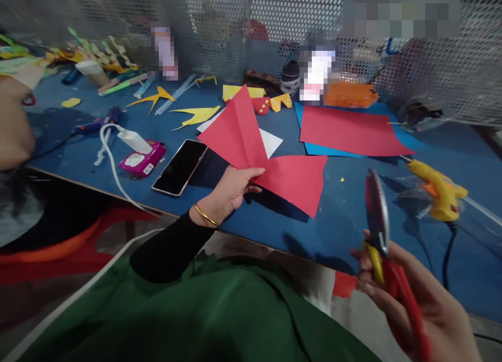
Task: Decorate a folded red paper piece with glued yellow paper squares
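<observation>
My left hand (231, 192) pinches a creased, partly cut red paper (292, 179) between thumb and fingers, above the blue table (259, 226). One part of the paper stands up and another spreads to the right. At the lower right, my right hand (411, 294) holds scissors (377, 215) with red and yellow handles, blades pointing up and close together, apart from the paper. Under the held paper lies a white sheet (271, 142). Red and blue sheets (353, 132) lie stacked behind, to the right.
A black phone (180, 168) and a purple power socket (143, 159) lie left of the paper. A yellow glue gun (437, 189) is at the right. Yellow cutouts (196, 115) lie toward the back. Another person's arm (13, 124) is at the far left.
</observation>
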{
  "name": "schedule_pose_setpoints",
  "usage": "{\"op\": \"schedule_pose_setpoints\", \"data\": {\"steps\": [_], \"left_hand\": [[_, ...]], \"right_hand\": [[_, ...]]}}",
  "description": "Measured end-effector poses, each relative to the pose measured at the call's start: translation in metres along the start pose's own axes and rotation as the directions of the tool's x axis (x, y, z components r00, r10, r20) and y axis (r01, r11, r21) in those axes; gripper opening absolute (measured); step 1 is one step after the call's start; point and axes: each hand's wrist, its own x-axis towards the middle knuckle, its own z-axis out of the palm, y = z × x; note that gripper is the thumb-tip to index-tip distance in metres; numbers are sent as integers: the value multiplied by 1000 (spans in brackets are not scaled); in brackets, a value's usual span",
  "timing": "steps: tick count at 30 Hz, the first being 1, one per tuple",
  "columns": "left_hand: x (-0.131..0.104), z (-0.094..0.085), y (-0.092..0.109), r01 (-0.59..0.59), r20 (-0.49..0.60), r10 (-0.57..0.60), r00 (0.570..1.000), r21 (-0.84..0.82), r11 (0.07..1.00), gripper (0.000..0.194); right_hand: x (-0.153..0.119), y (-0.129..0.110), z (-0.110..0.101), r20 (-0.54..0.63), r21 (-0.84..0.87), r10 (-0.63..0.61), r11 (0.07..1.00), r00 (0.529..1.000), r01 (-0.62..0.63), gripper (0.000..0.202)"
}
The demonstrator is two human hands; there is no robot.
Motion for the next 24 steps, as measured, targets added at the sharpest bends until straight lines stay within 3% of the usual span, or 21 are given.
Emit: {"op": "schedule_pose_setpoints", "data": {"steps": [4, 6, 8, 12, 15, 20, 24], "left_hand": [[-1, 2, 1, 28, -32, -28, 999, 11, 1000, 16], [-2, 2, 1, 39, -32, -39, 999, 11, 999, 15], [-2, 2, 1, 45, -10, -45, 999, 10, 999, 16], [-2, 2, 3, 57, 18, -56, 998, -30, 998, 21], [-4, 4, 6, 67, -3, -67, 998, -50, 996, 22], [-5, 5, 8, 56, -2, -56, 998, -73, 996, 18], [-6, 4, 6, 78, -22, -80, 997, -72, 994, 16]], "right_hand": [[9, 3, 12, 243, 155, 9, 987, 970, -48, 59], [8, 1, 14, 309, 157, 60, 981, 949, -113, 65], [1, -4, 13, 345, 124, 107, 980, 933, -158, 71], [-15, -12, 9, 296, 70, 222, 965, 929, -252, 71], [-13, -17, 13, 357, 30, 329, 931, 874, -363, 82], [4, -29, 27, 500, -9, 318, 932, 806, -363, 83], [9, -36, 33, 500, 21, 322, 923, 804, -384, 76]]}}
